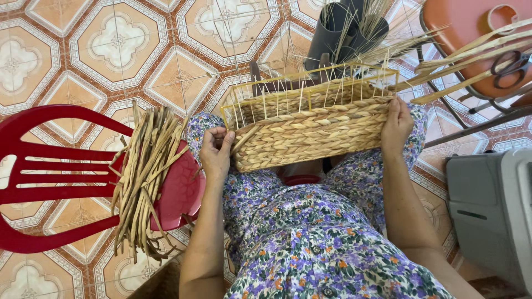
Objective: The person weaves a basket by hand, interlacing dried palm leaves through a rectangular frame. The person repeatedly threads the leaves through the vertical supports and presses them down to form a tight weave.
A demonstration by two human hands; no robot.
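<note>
A red chair (pixel 33 177) carries dried straw strips (pixel 141 177). The left hand (pixel 216 152) has its fingers curled, pinching the woven basket (pixel 310 133) at its left end; the right hand (pixel 396 124) clasps the right end, on the lap.

Red plastic chair (pixel 33 182) at far left, a bundle of dried flat reeds (pixel 141 177) lying across its seat. Patterned orange and cream floor tiles (pixel 116 44) all around. Dark grey tube (pixel 335 27) with thin straw stalks standing up top. Orange stool (pixel 465 33) top right, black scissors (pixel 512 66) and long reed strips (pixel 471 55) on it. Grey plastic box (pixel 493 210) at right edge.
</note>
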